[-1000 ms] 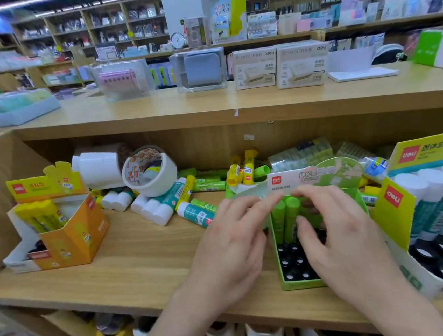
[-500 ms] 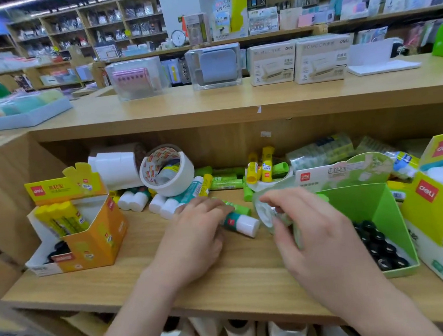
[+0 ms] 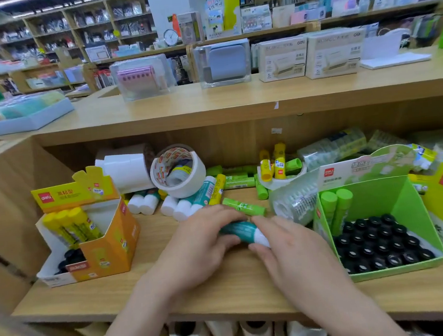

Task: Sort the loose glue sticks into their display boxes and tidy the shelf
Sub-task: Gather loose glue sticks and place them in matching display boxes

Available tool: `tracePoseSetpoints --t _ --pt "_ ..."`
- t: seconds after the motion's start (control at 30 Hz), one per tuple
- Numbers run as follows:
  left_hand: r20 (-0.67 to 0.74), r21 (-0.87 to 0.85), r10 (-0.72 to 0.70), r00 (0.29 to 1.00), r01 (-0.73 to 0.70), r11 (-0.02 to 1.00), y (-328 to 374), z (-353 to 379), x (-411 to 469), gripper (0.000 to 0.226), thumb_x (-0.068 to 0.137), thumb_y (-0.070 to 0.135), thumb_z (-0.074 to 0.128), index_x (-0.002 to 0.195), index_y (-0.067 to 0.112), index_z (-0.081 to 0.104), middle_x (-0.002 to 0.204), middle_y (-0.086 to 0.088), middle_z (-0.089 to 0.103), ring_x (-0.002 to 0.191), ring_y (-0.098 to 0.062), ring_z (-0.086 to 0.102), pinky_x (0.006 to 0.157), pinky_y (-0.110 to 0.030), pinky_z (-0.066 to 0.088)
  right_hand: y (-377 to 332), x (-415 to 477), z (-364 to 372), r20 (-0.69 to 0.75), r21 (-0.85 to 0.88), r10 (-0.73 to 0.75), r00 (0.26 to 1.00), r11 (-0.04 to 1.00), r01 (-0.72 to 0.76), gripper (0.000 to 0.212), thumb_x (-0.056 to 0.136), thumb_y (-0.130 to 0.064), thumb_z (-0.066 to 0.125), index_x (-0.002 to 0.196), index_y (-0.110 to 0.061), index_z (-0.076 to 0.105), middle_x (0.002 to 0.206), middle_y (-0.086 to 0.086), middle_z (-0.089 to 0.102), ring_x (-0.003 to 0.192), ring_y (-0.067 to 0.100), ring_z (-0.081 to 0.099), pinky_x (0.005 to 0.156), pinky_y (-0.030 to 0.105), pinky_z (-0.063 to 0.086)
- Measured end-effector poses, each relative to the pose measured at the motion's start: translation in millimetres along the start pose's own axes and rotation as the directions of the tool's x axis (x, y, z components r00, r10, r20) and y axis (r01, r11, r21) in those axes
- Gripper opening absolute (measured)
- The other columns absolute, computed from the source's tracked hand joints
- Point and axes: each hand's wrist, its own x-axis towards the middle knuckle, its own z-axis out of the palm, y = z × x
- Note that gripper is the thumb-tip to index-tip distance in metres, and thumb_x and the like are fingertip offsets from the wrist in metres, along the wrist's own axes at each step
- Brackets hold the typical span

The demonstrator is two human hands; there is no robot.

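Wooden shelf (image 3: 226, 289), left hand (image 3: 198, 248) curled round teal glue stick (image 3: 241, 229), right hand (image 3: 293, 253) pinching cap (image 3: 261, 238)

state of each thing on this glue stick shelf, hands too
teal glue stick with white cap: capped, lying sideways, held by both hands
left hand: grips the teal barrel
right hand: pinches the white cap end
green cardboard display box: open, two green sticks upright in its back left corner
orange cardboard display box: open, three yellow sticks standing inside
loose green glue stick: lying flat, untouched
white tape roll: tilted on loose sticks
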Motion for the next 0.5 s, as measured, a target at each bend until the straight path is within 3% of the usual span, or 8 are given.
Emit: tracePoseSetpoints --t 0.07,0.13,0.2,0.3,0.5 --pt "-0.056 -0.114 -0.037 0.998 0.030 0.993 3.4 -6.4 9.8 0.034 0.087 0.019 0.058 0.120 0.024 0.064 0.117 0.012 0.066 0.109 -0.001 0.056 0.095 -0.017 0.041 3.6 -8.1 5.3 -0.143 0.022 0.028 0.989 0.999 -0.025 0.036 0.086 -0.040 0.047 0.108 -0.016 0.063 0.079 -0.003 0.063 0.063 0.019 0.063 0.050 0.028 0.048" --pt "-0.014 0.051 -0.036 0.999 0.037 0.998 5.2 -9.8 28.8 0.048 0.086 0.016 0.061 0.133 0.021 0.055 0.133 0.006 0.059 0.124 -0.007 0.050 0.103 -0.020 0.036 6.3 -15.3 6.8 -0.208 0.018 0.059 0.976 0.998 -0.057 0.039 0.086 -0.041 0.041 0.104 -0.015 0.063 0.075 -0.003 0.061 0.059 0.019 0.061 0.048 0.026 0.045" --pt "0.123 0.247 -0.051 0.991 0.019 0.969 5.9 -8.2 49.9 0.065 0.082 0.020 0.062 0.144 0.017 0.041 0.145 0.000 0.048 0.135 -0.015 0.039 0.108 -0.023 0.031 7.2 -21.6 6.4 -0.274 -0.017 0.082 0.958 0.996 -0.090 0.038 0.084 -0.041 0.041 0.100 -0.014 0.065 0.069 -0.003 0.058 0.055 0.020 0.059 0.046 0.025 0.042" --pt "0.282 0.358 -0.093 0.955 -0.015 0.933 8.0 -6.3 77.0 0.071 0.080 0.025 0.066 0.144 0.013 0.037 0.143 -0.007 0.046 0.134 -0.023 0.037 0.107 -0.032 0.034 8.0 -28.6 9.1 -0.330 -0.034 0.113 0.937 0.991 -0.131 0.040 0.083 -0.040 0.043 0.097 -0.012 0.068 0.065 -0.001 0.058 0.052 0.021 0.059 0.044 0.026 0.043" --pt "0.456 0.593 -0.199 0.868 -0.129 0.795 7.5 10.2 103.7 0.072 0.082 0.039 0.067 0.140 0.014 0.033 0.138 -0.008 0.043 0.130 -0.027 0.039 0.103 -0.040 0.041 7.1 -38.6 12.0 -0.373 -0.073 0.105 0.922 0.987 -0.142 0.044 0.084 -0.038 0.045 0.102 -0.008 0.070 0.068 0.002 0.060 0.055 0.021 0.061 0.048 0.025 0.047"
